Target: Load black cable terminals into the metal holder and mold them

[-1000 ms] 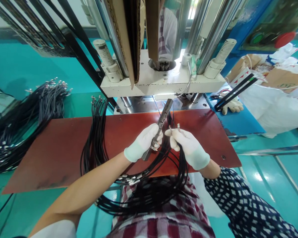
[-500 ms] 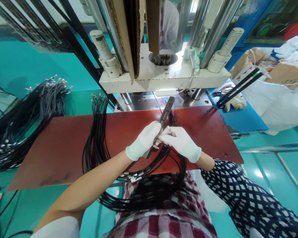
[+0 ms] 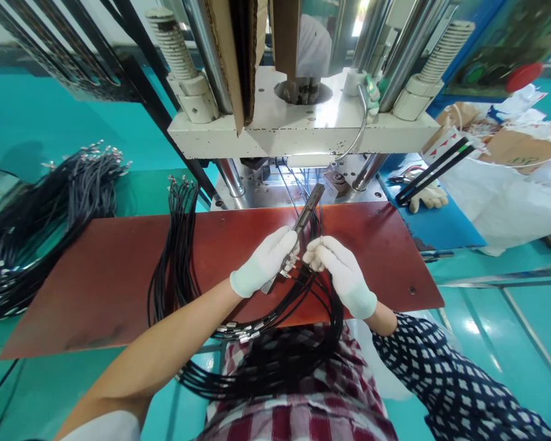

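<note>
My gloved left hand (image 3: 262, 262) is wrapped round a long dark metal bar (image 3: 311, 203), tilted with its far end toward the machine. Small metal cable ends (image 3: 288, 266) stick out along the bar beside my fingers. Just right of the bar, my gloved right hand (image 3: 342, 274) has its fingers pinched together; a thin black cable appears to be at the fingertips, too small to be sure. A loop of black cables (image 3: 275, 387) with silver connectors (image 3: 244, 332) hangs over the front edge of the board onto my lap.
A reddish-brown board (image 3: 114, 269) spans the front of a white press (image 3: 303, 138). Another black cable bunch (image 3: 179, 245) lies on its left part. A big cable pile (image 3: 73, 202) sits far left. On the right, a blue tray (image 3: 459, 223) carries a glove (image 3: 429, 195).
My right hand has drawn back from the bar to the right, opening a gap between the hands. The left hand keeps hold of the bar. The camera view has shifted slightly.
</note>
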A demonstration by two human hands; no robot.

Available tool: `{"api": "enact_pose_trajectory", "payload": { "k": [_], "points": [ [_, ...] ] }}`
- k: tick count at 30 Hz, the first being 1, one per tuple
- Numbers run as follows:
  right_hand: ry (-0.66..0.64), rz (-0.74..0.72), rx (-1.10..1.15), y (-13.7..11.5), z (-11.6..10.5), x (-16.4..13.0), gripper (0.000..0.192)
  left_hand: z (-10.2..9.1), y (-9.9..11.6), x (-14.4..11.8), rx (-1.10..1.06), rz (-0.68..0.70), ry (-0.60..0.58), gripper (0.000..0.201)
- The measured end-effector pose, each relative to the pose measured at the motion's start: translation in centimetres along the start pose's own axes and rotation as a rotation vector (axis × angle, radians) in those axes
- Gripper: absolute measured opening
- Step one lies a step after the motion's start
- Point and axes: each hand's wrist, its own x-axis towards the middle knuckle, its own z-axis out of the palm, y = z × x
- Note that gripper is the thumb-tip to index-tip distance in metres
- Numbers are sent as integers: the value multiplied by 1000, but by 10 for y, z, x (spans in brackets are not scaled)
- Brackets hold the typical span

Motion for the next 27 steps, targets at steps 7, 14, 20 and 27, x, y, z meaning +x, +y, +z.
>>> {"api": "enact_pose_trajectory", "payload": {
  "k": [7, 14, 20, 27],
  "points": [
    [-143, 31, -135, -7, -6, 7, 30, -5, -5, 2, -23, 30, -121, 44],
    [-280, 20, -291, -14, -8, 16, 34, -5, -2, 2, 118, 115, -139, 42],
    [-263, -63, -566, -6, -6, 19, 28, 0, -6, -1, 593, 152, 20, 32],
    [-95, 254, 23, -3, -41, 23, 60, -2, -8, -1, 129, 3, -91, 42]
  ]
}}
